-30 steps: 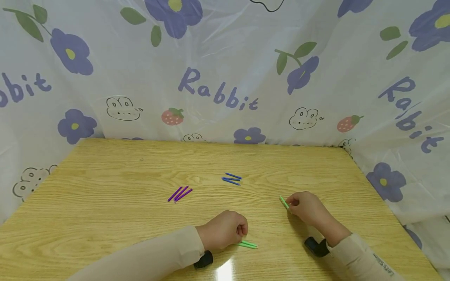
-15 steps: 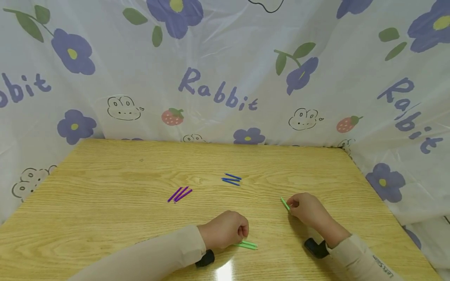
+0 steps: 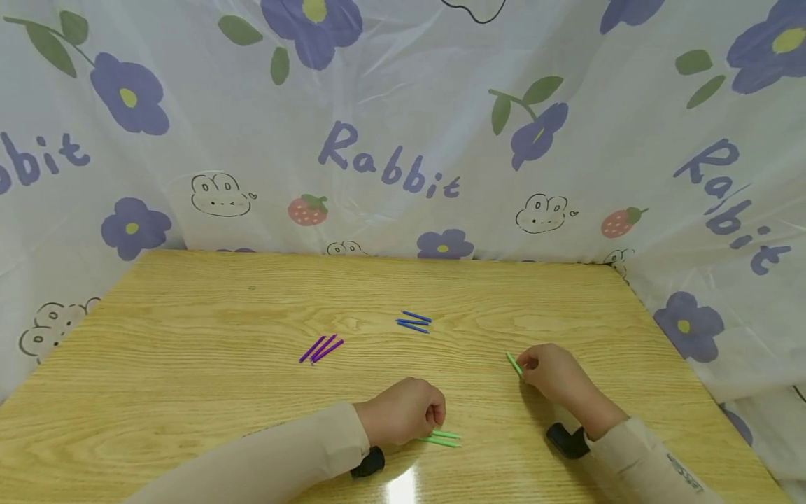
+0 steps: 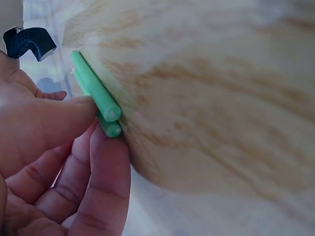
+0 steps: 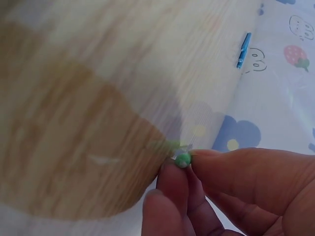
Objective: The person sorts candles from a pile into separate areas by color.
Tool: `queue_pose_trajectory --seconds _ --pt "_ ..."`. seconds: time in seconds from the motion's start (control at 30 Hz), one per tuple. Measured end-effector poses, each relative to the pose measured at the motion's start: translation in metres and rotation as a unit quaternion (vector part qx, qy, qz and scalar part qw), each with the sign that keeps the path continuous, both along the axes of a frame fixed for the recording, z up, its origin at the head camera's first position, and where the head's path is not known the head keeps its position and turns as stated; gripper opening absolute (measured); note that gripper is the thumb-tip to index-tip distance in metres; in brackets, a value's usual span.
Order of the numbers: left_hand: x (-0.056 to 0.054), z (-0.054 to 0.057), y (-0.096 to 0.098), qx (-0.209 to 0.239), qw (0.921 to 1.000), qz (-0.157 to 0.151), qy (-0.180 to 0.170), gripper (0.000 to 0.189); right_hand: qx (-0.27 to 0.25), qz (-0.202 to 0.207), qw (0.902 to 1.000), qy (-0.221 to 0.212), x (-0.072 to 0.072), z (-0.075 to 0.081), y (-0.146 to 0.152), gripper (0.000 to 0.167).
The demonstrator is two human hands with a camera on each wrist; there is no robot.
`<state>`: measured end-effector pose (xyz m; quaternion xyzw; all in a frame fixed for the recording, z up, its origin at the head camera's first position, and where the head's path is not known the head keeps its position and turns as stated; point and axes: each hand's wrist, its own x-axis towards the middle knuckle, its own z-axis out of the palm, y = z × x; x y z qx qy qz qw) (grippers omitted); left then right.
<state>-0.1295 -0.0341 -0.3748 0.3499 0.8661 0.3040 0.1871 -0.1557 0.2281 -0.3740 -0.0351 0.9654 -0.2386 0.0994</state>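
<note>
In the head view my left hand (image 3: 403, 413) is low over the table near the front middle. Its thumb and index finger pinch two thin green candles (image 4: 96, 88), which lie side by side at the tabletop in the left wrist view. Further right, my right hand (image 3: 554, 374) pinches a single green candle (image 3: 513, 363) by its near end, tilted towards the back left. Seen end-on in the right wrist view, that green candle (image 5: 182, 160) sits between thumb and fingers, most of its length hidden.
Several purple candles (image 3: 323, 348) lie grouped left of centre on the wooden table (image 3: 189, 315). Several blue candles (image 3: 413, 322) lie further back, near the middle. A white curtain (image 3: 390, 91) printed with rabbits and flowers hangs behind the table's back edge.
My right hand and its green candle have shifted very slightly right. The right ends of the two green candles at my left hand have spread a little apart. The left hand stays put.
</note>
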Motion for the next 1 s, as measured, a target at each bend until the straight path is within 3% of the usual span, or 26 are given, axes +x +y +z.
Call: queue_pose_trajectory --seconds 1.0 --pt "-0.0030 0.0024 0.0009 -0.013 0.9997 -0.016 -0.012 0.027 -0.003 0.000 0.9999 -0.012 -0.0037 -0.0005 0.0018 0.019"
